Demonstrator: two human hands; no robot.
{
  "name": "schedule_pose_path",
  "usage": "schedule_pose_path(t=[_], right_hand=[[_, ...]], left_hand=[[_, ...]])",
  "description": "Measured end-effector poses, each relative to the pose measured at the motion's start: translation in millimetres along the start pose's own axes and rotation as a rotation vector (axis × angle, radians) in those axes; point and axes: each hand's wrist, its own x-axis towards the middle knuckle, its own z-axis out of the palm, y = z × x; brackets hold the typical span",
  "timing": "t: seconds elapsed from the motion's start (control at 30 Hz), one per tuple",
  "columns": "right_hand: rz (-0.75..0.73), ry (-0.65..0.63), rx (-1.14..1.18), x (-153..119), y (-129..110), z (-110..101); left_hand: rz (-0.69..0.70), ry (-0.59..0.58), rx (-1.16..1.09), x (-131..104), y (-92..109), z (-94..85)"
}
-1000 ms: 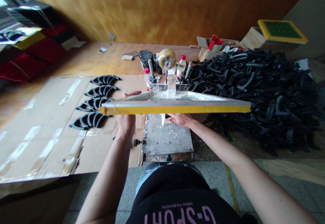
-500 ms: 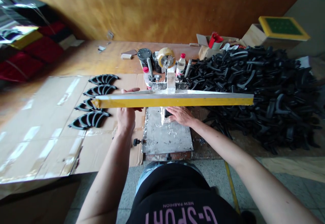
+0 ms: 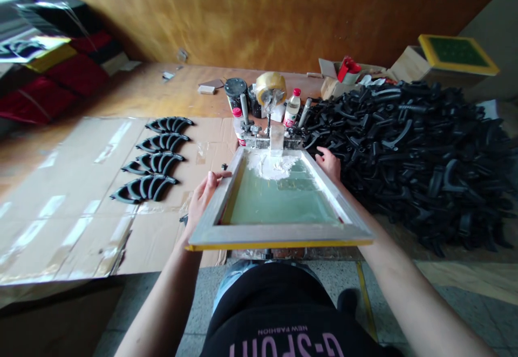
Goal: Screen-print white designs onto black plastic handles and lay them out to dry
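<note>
A screen-printing frame (image 3: 283, 234) with a pale rail, yellow underside and green mesh is tilted low in front of me. White ink (image 3: 273, 165) lies thick at the far end of its mesh. My left hand (image 3: 204, 195) is closed at the frame's left rail, thumb on top and some fingers hidden. Off the right rail, my right hand (image 3: 329, 165) is at the edge of a heap of black curved plastic parts (image 3: 404, 141). Its fingers are loosely bent and apart, with nothing visible in them. The metal base plate beneath is mostly hidden by the frame.
Rows of black curved parts (image 3: 143, 189) lie on cardboard (image 3: 81, 184) at left. Behind the frame stand the clamp (image 3: 277, 141), a tape roll (image 3: 270, 88), a dark tub (image 3: 235, 89) and red-capped bottles (image 3: 292, 107). Red and black bundles (image 3: 75, 79) are stacked far left.
The frame has swung down toward me, so its mesh and ink now show. My right hand has moved from the base plate out to the right, beside the heap. My left hand stays at the left rail.
</note>
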Motion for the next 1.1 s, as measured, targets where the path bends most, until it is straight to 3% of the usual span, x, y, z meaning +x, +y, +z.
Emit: schedule_pose_path(t=[0.07, 0.13, 0.27, 0.37, 0.43, 0.57, 0.63, 0.8, 0.9, 0.97, 1.1], right_hand=[[0.066, 0.109, 0.064, 13, -13, -6], [-0.032, 0.153, 0.129, 25, -39, -7], [-0.282, -0.057, 0.144, 39, -90, 5], [-0.296, -0.280, 0.081, 40, -103, 15], [-0.260, -0.357, 0.047, 40, -101, 18], [-0.190, -0.335, -0.037, 31, -95, 18], [-0.227, -0.335, -0.040, 19, -97, 18], [-0.623, -0.432, 0.104, -17, -101, 2], [-0.773, -0.514, 0.188, -20, -96, -13], [-0.743, -0.531, 0.214, -15, -94, -16], [-0.610, -0.389, 0.166, -16, -97, -6]], left_hand=[[-0.088, -0.058, 0.085, -10, -17, -5.0], [-0.164, -0.103, 0.110, -16, -38, -4.9], [-0.235, -0.090, 0.163, -13, -78, 2.9], [-0.225, -0.072, 0.198, -7, -98, 5.2], [-0.222, -0.089, 0.204, -4, -107, 4.0], [-0.231, -0.129, 0.202, -2, -116, 1.4], [-0.238, -0.137, 0.193, -1, -118, 1.2], [-0.236, -0.133, 0.176, -2, -119, 1.5], [-0.227, -0.118, 0.181, -3, -118, 1.9], [-0.230, -0.107, 0.190, -5, -116, 2.3], [-0.245, -0.097, 0.180, -6, -111, 3.1]])
